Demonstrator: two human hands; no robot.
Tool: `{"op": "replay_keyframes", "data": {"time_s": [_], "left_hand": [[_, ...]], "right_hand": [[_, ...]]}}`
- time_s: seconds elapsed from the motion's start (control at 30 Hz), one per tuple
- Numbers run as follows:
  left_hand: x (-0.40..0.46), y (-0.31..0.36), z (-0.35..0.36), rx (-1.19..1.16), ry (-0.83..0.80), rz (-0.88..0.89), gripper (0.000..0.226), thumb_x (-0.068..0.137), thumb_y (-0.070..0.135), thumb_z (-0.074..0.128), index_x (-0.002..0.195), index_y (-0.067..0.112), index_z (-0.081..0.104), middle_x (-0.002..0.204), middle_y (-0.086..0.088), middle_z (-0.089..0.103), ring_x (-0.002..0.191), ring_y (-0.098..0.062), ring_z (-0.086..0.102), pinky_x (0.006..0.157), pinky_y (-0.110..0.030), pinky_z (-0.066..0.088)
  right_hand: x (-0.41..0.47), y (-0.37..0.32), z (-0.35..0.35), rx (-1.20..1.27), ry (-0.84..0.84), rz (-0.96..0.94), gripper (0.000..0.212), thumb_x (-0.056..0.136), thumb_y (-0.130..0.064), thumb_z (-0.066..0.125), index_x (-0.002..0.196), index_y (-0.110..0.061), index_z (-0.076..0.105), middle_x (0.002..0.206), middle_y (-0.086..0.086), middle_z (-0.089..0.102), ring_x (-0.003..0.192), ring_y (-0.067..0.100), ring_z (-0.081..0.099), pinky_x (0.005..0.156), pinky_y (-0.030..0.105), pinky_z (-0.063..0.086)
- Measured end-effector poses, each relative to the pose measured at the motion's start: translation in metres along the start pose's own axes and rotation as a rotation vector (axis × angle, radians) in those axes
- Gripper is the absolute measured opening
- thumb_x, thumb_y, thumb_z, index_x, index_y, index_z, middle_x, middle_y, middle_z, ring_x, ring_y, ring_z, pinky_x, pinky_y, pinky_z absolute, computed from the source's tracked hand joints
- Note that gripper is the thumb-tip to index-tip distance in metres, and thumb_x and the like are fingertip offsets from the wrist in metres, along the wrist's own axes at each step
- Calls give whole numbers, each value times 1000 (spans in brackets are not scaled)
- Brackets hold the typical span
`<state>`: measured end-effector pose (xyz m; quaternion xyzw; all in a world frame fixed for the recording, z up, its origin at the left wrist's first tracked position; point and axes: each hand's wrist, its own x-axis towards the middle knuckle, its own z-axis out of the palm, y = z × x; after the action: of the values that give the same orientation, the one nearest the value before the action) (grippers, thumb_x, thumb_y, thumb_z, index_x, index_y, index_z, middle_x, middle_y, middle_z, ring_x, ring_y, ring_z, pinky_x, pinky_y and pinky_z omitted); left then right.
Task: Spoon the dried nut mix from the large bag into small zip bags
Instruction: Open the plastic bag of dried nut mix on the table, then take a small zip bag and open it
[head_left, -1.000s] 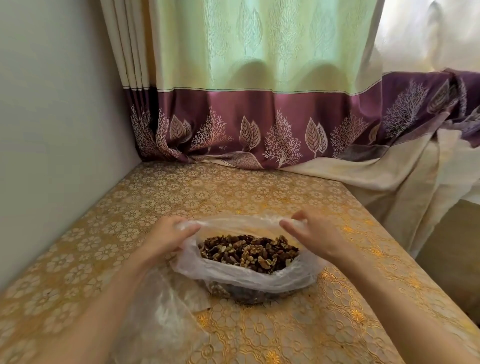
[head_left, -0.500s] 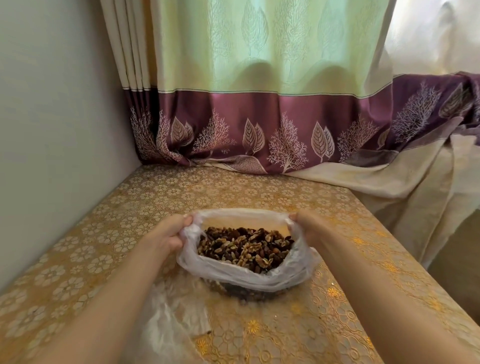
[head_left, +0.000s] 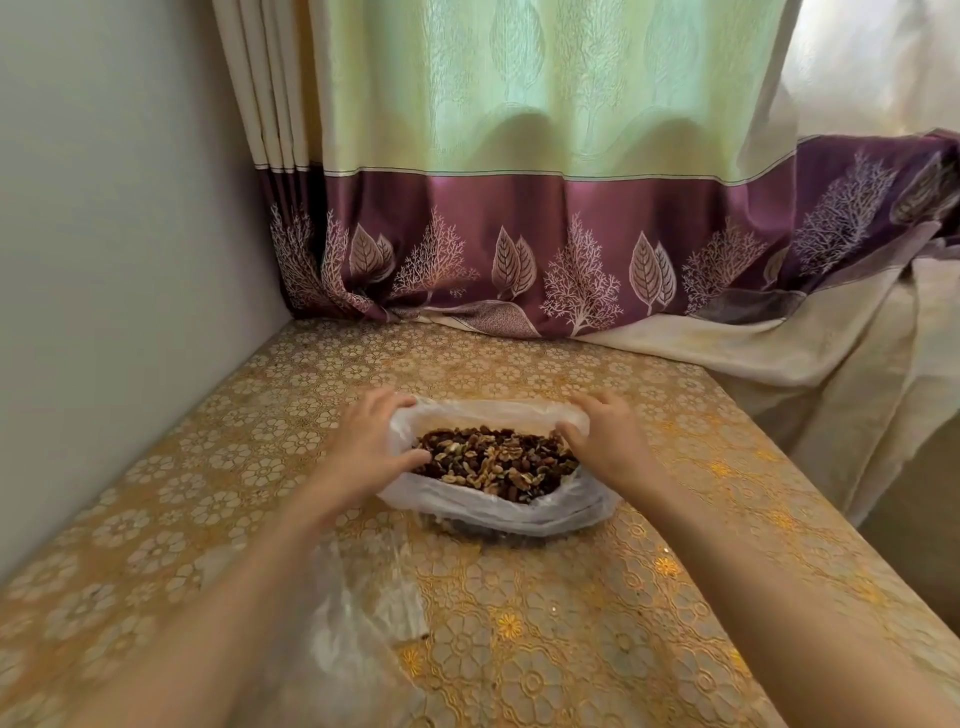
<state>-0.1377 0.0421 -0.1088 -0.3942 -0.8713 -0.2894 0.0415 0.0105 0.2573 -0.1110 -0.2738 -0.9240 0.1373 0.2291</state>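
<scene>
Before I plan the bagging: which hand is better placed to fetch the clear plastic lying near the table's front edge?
Probably the left. Both hands grip the large bag, but the clear plastic lies beside the left forearm; the right hand would cross over. Left hand can drop back.

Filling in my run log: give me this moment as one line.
step: opening large bag | left hand: grips left rim | right hand: grips right rim | nut mix: exposed | spoon: not visible

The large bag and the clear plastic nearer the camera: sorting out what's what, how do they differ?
The large bag stands open, rim rolled down, full of nut mix; the clear plastic lies flat, apparently empty. The left hand and right hand grip the bag's rim; neither touches the plastic. Both rest on the table.
</scene>
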Motion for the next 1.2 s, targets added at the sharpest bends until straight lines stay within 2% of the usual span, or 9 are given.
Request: {"op": "replay_keyframes", "data": {"time_s": [0.1, 0.37, 0.53, 0.7, 0.77, 0.93, 1.0, 1.1, 1.2], "left_hand": [[-19, -3, 1, 137, -198, 46, 72, 78, 52, 63, 140, 32, 33, 152, 10, 19, 140, -12, 12, 113, -39, 19], [-56, -18, -5, 241, -430, -13, 70, 89, 49, 52, 147, 35, 16, 155, 5, -19, 143, -21, -15, 116, -51, 3], [-78, -17, -20, 92, -353, 5, 63, 90, 42, 54, 145, 32, 26, 156, 7, -9, 144, -15, -3, 117, -41, 9], [-110, -32, -39, 76, -292, -47, 54, 91, 43, 52, 140, 25, 37, 151, 2, 28, 138, -13, 24, 111, -29, 19], [-121, -41, -44, 127, -235, -129, 56, 89, 46, 53, 139, 24, 38, 148, 1, 32, 138, -17, 25, 113, -35, 18], [-145, -57, -52, 225, -120, -365, 69, 77, 64, 57, 136, 31, 42, 146, -3, 31, 138, -27, 19, 112, -50, 20], [-150, -61, -52, 215, -86, -383, 57, 74, 61, 62, 121, 32, 51, 132, -3, 45, 128, -24, 34, 108, -49, 29], [-152, -64, -48, 80, 1, -333, 31, 75, 45, 71, 94, 29, 54, 102, 2, 56, 94, -15, 51, 82, -33, 43], [-150, -67, -38, 9, 107, -294, 24, 81, 30, 70, 76, 20, 48, 85, 1, 54, 78, -15, 50, 62, -23, 35]], "right_hand": [[-24, -6, -6, -50, -39, -164, 46, 92, -39, 56, 133, -17, 53, 141, 5, 47, 129, 20, 42, 108, 35, 31], [-72, 8, -14, -110, -289, -60, 69, 96, -45, 45, 151, -16, 16, 159, 8, 9, 146, 22, 9, 116, 35, 14], [-97, -13, -12, -83, -116, -100, 58, 98, -39, 42, 149, -15, 26, 158, 7, 17, 146, 23, 12, 119, 38, 11], [-132, -50, -2, 38, 112, -371, 34, 92, -21, 58, 124, -8, 60, 133, 13, 55, 125, 29, 50, 104, 45, 41], [-142, -63, 6, 65, 36, -484, 34, 93, -24, 56, 125, -11, 60, 134, 10, 54, 125, 28, 49, 104, 45, 42], [-152, -81, 34, 46, -307, -509, 48, 100, -41, 37, 145, -28, 33, 157, -4, 22, 143, 13, 20, 115, 29, 15], [-152, -84, 39, 22, -339, -494, 48, 100, -43, 34, 146, -28, 33, 157, -4, 21, 143, 11, 17, 115, 26, 8], [-151, -83, 41, 32, -333, -473, 48, 100, -42, 34, 146, -27, 34, 157, -5, 23, 143, 10, 18, 115, 25, 7], [-152, -83, 42, 37, -335, -471, 48, 101, -41, 34, 146, -26, 32, 155, -5, 26, 143, 10, 20, 115, 25, 8]]}}
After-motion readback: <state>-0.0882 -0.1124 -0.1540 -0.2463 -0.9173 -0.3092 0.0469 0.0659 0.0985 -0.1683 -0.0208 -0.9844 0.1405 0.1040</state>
